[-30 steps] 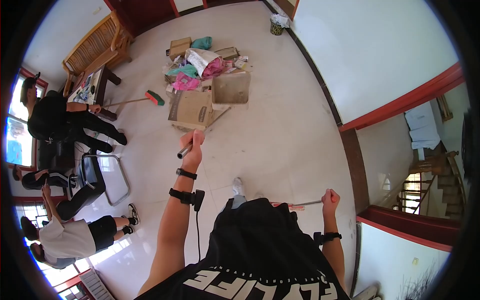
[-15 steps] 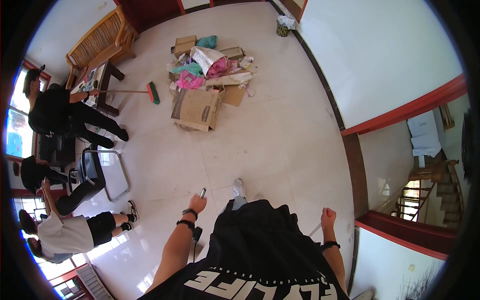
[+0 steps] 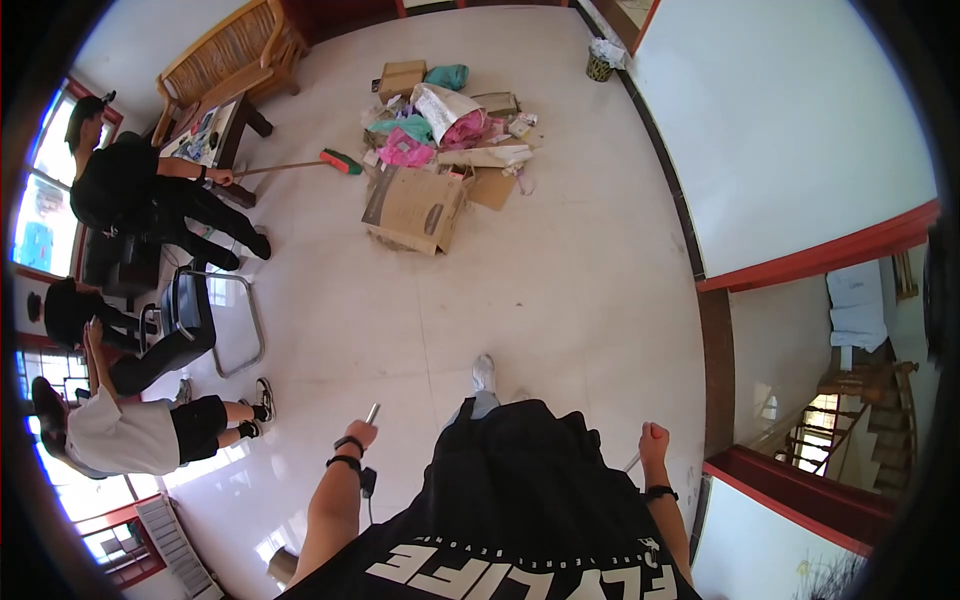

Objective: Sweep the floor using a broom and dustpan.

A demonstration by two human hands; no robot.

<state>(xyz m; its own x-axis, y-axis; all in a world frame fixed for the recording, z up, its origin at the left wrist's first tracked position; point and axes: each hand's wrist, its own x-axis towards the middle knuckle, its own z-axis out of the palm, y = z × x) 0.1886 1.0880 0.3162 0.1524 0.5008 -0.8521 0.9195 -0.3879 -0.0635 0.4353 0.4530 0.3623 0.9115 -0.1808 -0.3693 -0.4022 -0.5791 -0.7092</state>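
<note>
My left hand (image 3: 360, 433) is closed around a slim silver rod (image 3: 373, 412), whose upper end sticks out past the fingers. The rest of that rod is hidden. On the other side of my body, my right hand (image 3: 654, 441) is curled into a fist. A thin pale shaft (image 3: 632, 461) shows beside its wrist, but I cannot tell whether the fist holds it. Farther ahead lies a heap of rubbish: a big cardboard box (image 3: 408, 208), a silver-lined bag (image 3: 438, 108), pink plastic (image 3: 405, 150) and teal plastic (image 3: 447, 76). Both hands are well apart from it.
At left a person in black (image 3: 125, 190) holds a broom (image 3: 340, 162) near the heap. Below are a black chair (image 3: 180, 330) and a person in a white shirt (image 3: 125, 438). A wooden bench (image 3: 220, 55) and waste bin (image 3: 599, 68) stand farther back; a doorway opens right.
The view has shifted, and the heap sits closer to my line ahead. My left hand with the rod has moved left and a little lower. The other person's broom head has moved toward the heap.
</note>
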